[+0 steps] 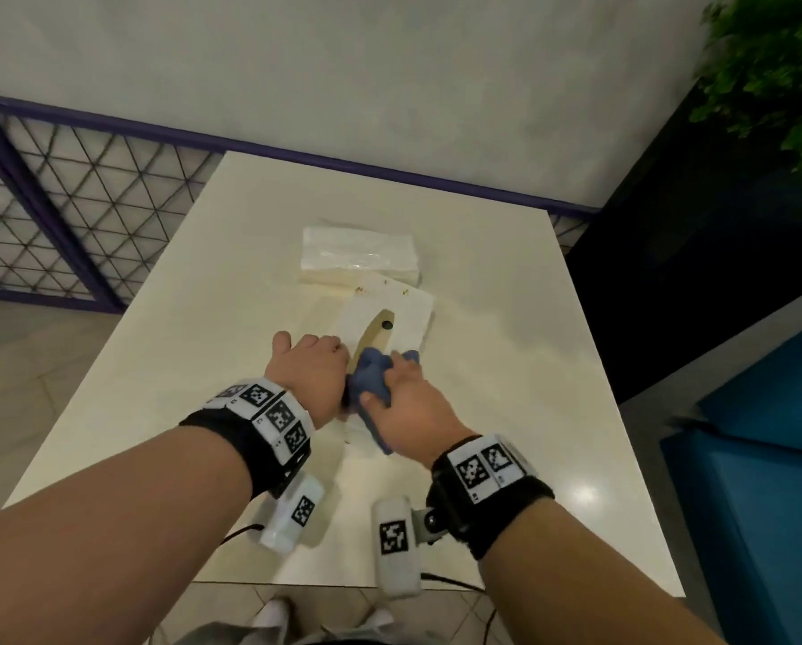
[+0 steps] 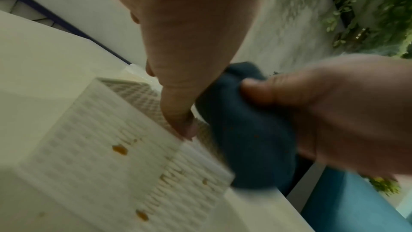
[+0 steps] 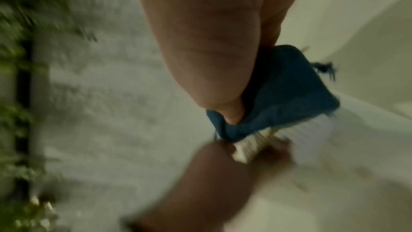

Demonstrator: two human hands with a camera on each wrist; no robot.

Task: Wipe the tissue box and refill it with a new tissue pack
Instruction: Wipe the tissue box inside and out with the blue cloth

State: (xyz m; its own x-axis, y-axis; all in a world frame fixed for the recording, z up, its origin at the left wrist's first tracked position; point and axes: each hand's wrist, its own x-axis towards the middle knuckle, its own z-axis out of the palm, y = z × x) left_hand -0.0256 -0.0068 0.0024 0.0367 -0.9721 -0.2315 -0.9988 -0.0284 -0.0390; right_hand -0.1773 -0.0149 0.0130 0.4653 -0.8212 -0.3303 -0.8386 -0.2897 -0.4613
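Note:
A white tissue box [image 1: 408,314] with a tan oval opening lies on the white table [image 1: 194,328]. Small brown spots [image 1: 359,289] mark its far edge, and orange-brown spots [image 2: 120,149] show on its ribbed side [image 2: 100,147]. My left hand [image 1: 310,370] grips the box at its near left end, with one finger [image 2: 178,123] on the top edge. My right hand [image 1: 408,402] holds a crumpled blue cloth [image 1: 371,377] against the near part of the box top. The cloth [image 2: 249,138] hides that end. A wrapped tissue pack [image 1: 359,256] lies just behind the box. The right wrist view is blurred and shows the cloth [image 3: 285,94] under my fingers.
The table stands against a pale wall with a purple rail and mesh panel [image 1: 40,202] at the left. A dark partition and green plant [image 1: 771,76] are at the right, with a blue seat [image 1: 762,458] below. Bare tabletop lies on both sides of the box.

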